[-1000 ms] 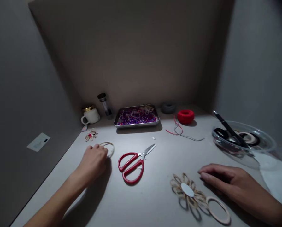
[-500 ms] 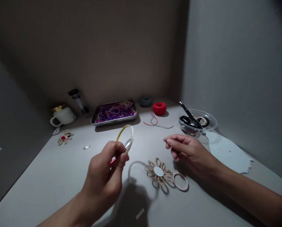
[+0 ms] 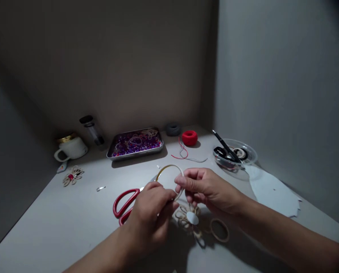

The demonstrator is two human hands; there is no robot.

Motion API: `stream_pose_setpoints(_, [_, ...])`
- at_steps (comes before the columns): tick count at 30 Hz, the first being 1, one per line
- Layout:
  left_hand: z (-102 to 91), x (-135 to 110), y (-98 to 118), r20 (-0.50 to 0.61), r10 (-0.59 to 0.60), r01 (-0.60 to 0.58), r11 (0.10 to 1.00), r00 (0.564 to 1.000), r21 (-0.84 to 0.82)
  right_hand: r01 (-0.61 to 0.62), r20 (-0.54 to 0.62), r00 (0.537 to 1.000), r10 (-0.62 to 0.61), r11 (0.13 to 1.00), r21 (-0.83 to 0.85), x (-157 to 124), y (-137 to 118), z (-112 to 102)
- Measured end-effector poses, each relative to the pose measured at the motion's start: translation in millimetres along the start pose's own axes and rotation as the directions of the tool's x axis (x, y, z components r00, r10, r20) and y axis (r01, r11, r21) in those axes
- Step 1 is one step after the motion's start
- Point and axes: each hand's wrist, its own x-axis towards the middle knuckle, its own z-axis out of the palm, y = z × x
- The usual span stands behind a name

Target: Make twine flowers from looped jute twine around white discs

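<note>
My left hand [image 3: 155,208] pinches the lower side of a narrow roll of tape [image 3: 166,167], a thin ring that is pale outside and yellowish inside. At the ring's right side, the thumb and fingertips of my right hand [image 3: 206,187] close on its edge. Red-handled scissors [image 3: 126,203] lie on the table behind my left hand, which hides part of them. Below my hands is a looped twine flower [image 3: 183,216] with a white round centre [image 3: 192,218]. A second, beige ring [image 3: 220,230] rests to its right.
A metal tray of beads [image 3: 135,151] stands at the back, beside grey [image 3: 173,129] and red yarn [image 3: 189,138]. On the right are a clear bowl with a pen [image 3: 250,157] and white sheet [image 3: 272,189]. At left are a mug [image 3: 74,148], another twine flower [image 3: 72,176] and a clip [image 3: 100,188].
My left hand has moved right with the roll of tape. My right hand has moved left to meet it and now grips its edge. More of the scissors shows.
</note>
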Motion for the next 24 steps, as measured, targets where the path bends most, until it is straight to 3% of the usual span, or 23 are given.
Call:
stream_pose_setpoints(3, [9.2, -4, -5, -0.059, 0.016, -0.017, 1.000, 0.998, -0.011, -0.017, -0.069, 0.997, 0.018, 1.000, 0.013, 0, 5, -4])
stream_pose_setpoints(6, [11.2, -4, -6, -0.063, -0.047, 0.040, 0.993, 0.997, -0.111, -0.027, -0.111, 0.993, 0.037, 0.996, 0.085, 1, 9, -4])
stream_pose_setpoints(10, [14.2, -7, -3, -0.072, -0.149, 0.126, 0.957, 0.986, -0.260, -0.053, -0.081, 0.994, 0.071, 0.978, 0.200, -2, 17, -3])
stream_pose_setpoints(15, [22.0, -11, -2, -0.133, -0.259, 0.205, 0.923, 0.957, -0.326, -0.054, -0.065, 0.995, 0.071, 0.968, 0.244, -10, 20, -5])
stream_pose_setpoints(24, [24.1, -9, 3, -0.155, -0.280, 0.196, 0.890, 0.948, -0.412, -0.112, -0.021, 0.992, 0.121, 0.964, 0.243, -18, 25, -1])
